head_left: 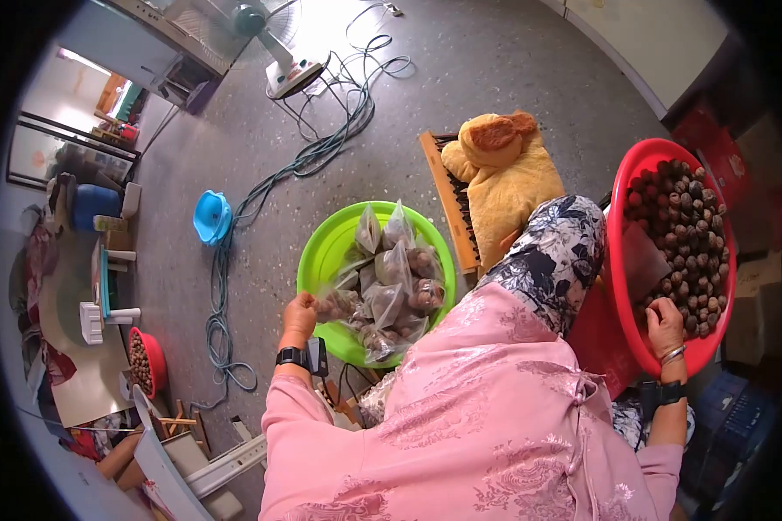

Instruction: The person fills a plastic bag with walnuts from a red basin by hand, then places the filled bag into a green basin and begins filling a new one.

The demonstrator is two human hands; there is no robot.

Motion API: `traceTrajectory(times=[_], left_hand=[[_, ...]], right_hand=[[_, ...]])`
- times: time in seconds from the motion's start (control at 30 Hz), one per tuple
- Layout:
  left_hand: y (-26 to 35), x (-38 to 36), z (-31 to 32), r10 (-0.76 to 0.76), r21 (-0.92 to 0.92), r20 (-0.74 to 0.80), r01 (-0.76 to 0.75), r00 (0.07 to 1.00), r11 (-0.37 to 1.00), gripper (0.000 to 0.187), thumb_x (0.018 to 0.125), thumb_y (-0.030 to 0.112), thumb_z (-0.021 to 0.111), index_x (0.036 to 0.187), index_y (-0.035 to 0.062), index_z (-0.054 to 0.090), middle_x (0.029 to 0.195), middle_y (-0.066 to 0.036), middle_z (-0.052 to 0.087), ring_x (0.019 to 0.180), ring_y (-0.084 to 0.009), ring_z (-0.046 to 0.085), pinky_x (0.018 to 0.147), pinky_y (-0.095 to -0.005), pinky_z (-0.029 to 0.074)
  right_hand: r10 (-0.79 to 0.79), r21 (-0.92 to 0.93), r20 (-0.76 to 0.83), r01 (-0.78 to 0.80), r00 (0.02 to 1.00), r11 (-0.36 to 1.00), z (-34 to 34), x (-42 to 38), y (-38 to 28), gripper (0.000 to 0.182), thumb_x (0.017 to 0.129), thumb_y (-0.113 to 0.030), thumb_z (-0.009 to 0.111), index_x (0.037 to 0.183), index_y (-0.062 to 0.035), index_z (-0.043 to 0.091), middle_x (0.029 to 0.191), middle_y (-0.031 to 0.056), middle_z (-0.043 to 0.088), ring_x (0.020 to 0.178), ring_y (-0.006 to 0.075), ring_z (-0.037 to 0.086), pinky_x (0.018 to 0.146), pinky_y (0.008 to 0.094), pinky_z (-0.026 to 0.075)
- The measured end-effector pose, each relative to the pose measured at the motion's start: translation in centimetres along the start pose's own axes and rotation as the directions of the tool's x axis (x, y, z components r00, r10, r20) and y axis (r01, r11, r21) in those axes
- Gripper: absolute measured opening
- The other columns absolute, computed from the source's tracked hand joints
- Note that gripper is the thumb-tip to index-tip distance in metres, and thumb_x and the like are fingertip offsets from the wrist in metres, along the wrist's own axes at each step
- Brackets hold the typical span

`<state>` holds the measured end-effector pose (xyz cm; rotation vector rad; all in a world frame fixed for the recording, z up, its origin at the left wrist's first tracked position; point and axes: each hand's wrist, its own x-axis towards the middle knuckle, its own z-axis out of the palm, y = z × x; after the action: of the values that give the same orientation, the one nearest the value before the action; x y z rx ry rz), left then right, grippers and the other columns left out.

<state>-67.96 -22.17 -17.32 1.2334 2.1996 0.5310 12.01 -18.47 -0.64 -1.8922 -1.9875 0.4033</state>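
Left hand [300, 314], head view: fingertips closed together at a filled clear bag [336, 304], by the left rim of the green basin [311, 252]. Looks like a pinch on the bag's edge; exact grip too small to confirm. Right hand [666, 326]: fingers curled, inside the near edge of the red basin [619, 300], just beside the brown nuts [693, 260]. Can't tell if anything is pinched there.

Green basin sits in front of the person, holding a pile of clear bags [391, 265] with round brown contents, tops sticking up. Red basin is on the person's right, tilted in view, with the nuts loose in it. A translucent sheet or bag [645, 260] lies in it, left of the nuts.

Black watch [293, 356] on left wrist; black band [666, 393] plus silver bracelet [673, 354] on right.

Yellow plush [517, 182] lies partly over a wood-edged rack [450, 204], between the basins. Blue bowl [211, 217] on the floor [269, 104], left of the cables [300, 163]. Fan [274, 52] at top. Small red tub [154, 360] of similar nuts, far left.
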Motion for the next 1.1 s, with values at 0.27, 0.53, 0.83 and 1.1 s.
traceTrajectory(times=[0.27, 0.53, 0.83, 1.1], left_hand=[[4.9, -5.9, 1.5, 0.176, 0.284, 0.259, -0.249, 0.950, 0.926, 0.009, 0.077, 0.004, 0.059, 0.085, 0.0053, 0.061, 0.086, -0.022, 0.064, 0.082, -0.0441, 0.060, 0.068, -0.0450, 0.047], [0.0, -7.0, 6.3, 0.225, 0.319, 0.339, -0.336, 0.914, 0.886, 0.005, 0.078, 0.005, 0.058, 0.081, 0.0032, 0.060, 0.117, -0.019, 0.062, 0.096, -0.0440, 0.059, 0.084, -0.0466, 0.049], [2.3, -9.1, 7.7, 0.218, 0.468, 0.354, -0.374, 0.910, 0.801, 0.014, 0.079, 0.008, 0.061, 0.093, 0.0062, 0.065, 0.133, -0.021, 0.055, 0.111, -0.0486, 0.053, 0.096, -0.0485, 0.047], [3.6, -8.5, 7.7, -0.146, 0.206, 0.157, 0.112, 0.977, 0.972, 0.028, 0.085, 0.023, 0.064, 0.107, 0.0067, 0.064, 0.115, -0.021, 0.065, 0.102, -0.0442, 0.061, 0.090, -0.0467, 0.048]], right_hand=[[0.022, 0.001, -0.001, -0.022, 1.000, 1.000, 0.0, -0.1, -0.1, 0.009, 0.080, 0.001, 0.062, 0.083, -0.0010, 0.054, 0.080, 0.0161, 0.056, 0.075, 0.0351, 0.057, 0.069, 0.0398, 0.046], [0.018, 0.015, -0.015, -0.017, 1.000, 1.000, 0.2, 0.0, 0.2, 0.009, 0.080, 0.003, 0.063, 0.083, -0.0006, 0.055, 0.078, 0.0154, 0.055, 0.073, 0.0323, 0.056, 0.067, 0.0372, 0.046], [0.050, 0.023, -0.040, -0.050, 0.998, 0.999, 0.3, -0.3, 0.6, 0.009, 0.080, 0.001, 0.063, 0.083, -0.0008, 0.055, 0.079, 0.0153, 0.056, 0.073, 0.0328, 0.057, 0.067, 0.0385, 0.046], [0.093, 0.031, 0.000, -0.093, 0.996, 0.995, 0.6, -0.3, 1.2, 0.009, 0.080, 0.000, 0.064, 0.082, -0.0013, 0.056, 0.080, 0.0158, 0.057, 0.076, 0.0341, 0.058, 0.068, 0.0400, 0.046]])
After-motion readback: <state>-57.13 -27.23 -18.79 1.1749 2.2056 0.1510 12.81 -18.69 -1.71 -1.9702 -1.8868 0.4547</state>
